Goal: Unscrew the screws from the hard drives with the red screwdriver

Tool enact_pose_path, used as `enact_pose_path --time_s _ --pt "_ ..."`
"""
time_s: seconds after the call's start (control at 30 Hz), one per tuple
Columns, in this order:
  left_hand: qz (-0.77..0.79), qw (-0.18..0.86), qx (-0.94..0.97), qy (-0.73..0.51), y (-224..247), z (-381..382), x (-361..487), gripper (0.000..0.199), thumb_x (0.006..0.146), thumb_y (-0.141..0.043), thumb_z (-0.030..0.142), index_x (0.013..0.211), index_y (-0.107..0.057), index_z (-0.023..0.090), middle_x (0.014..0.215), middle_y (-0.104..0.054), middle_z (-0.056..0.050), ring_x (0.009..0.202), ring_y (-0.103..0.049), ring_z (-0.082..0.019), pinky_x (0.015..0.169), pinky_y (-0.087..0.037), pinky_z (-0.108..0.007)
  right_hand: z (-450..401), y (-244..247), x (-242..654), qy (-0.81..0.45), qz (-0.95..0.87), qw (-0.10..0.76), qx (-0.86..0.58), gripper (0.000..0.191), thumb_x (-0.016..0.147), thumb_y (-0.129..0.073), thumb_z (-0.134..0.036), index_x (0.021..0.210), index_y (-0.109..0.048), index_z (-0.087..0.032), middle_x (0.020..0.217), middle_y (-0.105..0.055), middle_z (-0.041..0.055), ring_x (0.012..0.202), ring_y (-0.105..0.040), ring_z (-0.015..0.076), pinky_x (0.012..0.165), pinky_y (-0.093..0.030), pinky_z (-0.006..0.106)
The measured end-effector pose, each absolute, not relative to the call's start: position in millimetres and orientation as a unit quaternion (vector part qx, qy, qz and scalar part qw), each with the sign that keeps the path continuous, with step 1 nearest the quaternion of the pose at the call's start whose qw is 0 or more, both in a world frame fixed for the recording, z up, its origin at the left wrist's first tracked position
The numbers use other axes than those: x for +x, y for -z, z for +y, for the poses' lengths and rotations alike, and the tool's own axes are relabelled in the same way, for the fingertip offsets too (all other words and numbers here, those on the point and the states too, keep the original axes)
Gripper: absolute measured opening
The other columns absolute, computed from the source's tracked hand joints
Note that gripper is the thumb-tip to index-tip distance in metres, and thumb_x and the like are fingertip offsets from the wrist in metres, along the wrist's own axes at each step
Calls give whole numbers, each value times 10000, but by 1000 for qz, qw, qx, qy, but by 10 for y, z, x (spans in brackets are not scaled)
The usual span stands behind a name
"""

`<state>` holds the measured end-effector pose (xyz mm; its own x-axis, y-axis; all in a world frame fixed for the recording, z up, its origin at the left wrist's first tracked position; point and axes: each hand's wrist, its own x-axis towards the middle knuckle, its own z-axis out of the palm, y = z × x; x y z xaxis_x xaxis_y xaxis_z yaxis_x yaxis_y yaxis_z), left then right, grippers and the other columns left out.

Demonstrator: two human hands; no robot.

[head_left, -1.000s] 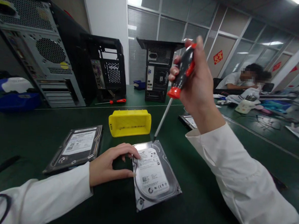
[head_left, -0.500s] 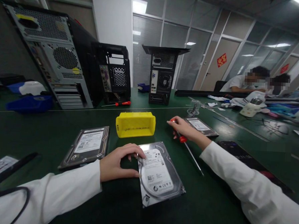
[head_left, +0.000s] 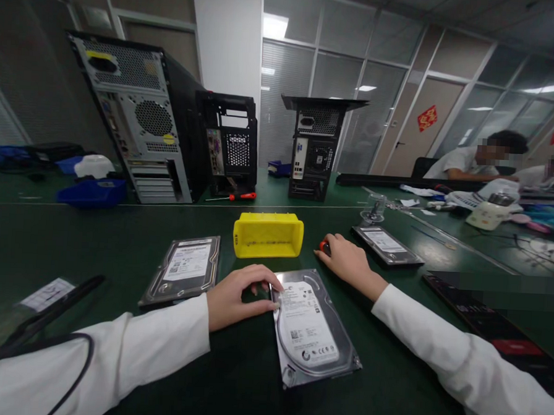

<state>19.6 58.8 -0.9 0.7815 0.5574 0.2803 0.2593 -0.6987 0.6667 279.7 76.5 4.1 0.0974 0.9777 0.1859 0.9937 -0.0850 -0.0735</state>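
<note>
A silver hard drive (head_left: pixel 306 320) with a white label lies label up on the green table, at a slight angle. My left hand (head_left: pixel 247 292) grips its left edge, thumb and fingertips closed on it. To the right of the drive, my right hand (head_left: pixel 348 258) is wrapped around the red handle of a screwdriver (head_left: pixel 324 247). Most of the screwdriver, its shaft included, is hidden by the hand. A yellow bin (head_left: pixel 268 253) stands just behind the drive. A second hard drive (head_left: pixel 183 267) rests left of the bin, and a third hard drive (head_left: pixel 386 245) lies beyond my right hand.
Three computer cases stand at the back: a large one (head_left: pixel 154 117), an open black frame (head_left: pixel 234 143) and a smaller tower (head_left: pixel 313 150). Another red screwdriver (head_left: pixel 243 196) lies before them. A blue bin (head_left: pixel 92 191) is left, a dark phone-like slab (head_left: pixel 489 324) right. People sit far right.
My right hand has turned and lowered toward the table; the screwdriver's shaft, visible earlier, is now out of sight. My left hand keeps its grip on the drive. The whole view has shifted.
</note>
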Motion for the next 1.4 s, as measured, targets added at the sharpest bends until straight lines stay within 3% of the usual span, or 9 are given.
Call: enact_pose_path --time_s 0.17,0.3,0.5,0.73,0.97,1.4 --pt "226 307 893 -238 16 590 195 213 827 -621 255 1026 -597 184 1030 -591 -36 908 -555 -176 731 -436 -261 766 -58 2812 84 -694 79 -711 363 854 -445 -468 1017 -531 -155 1026 -555 123 942 -578 277 631 -435 319" --pt "229 307 893 -235 27 599 191 225 826 -618 259 1038 -590 188 1044 -588 -39 915 -555 -178 735 -443 -265 692 -256 2752 122 -722 94 -675 312 868 -448 -413 1026 -527 -155 1040 -547 117 978 -544 258 690 -419 316" --pt "227 313 892 -232 34 596 197 227 832 -606 268 1042 -587 183 1037 -587 -44 897 -554 -176 719 -446 -264 591 -487 2463 105 -816 54 -566 174 888 -447 -298 987 -559 -209 996 -610 44 860 -597 165 655 -409 248" --pt "231 316 891 -231 25 587 203 223 829 -609 252 1040 -585 182 1035 -583 -44 888 -553 -173 715 -445 -261 829 -286 2249 92 -801 -18 -591 306 896 -480 -314 1128 -525 -121 1036 -584 86 897 -590 170 783 -498 365" --pt "218 319 891 -240 27 587 198 217 830 -614 260 1025 -592 168 1017 -588 -47 883 -550 -168 714 -431 -253 929 -177 2243 64 -783 -49 -617 315 882 -507 -306 1136 -525 -120 1106 -558 95 954 -575 181 808 -498 378" --pt "216 318 893 -236 23 580 200 216 834 -607 275 1027 -590 179 1025 -588 -48 885 -549 -169 692 -436 -250 941 -157 2288 43 -780 1 -624 311 888 -497 -309 1143 -521 -133 1107 -559 89 949 -576 178 804 -501 376"
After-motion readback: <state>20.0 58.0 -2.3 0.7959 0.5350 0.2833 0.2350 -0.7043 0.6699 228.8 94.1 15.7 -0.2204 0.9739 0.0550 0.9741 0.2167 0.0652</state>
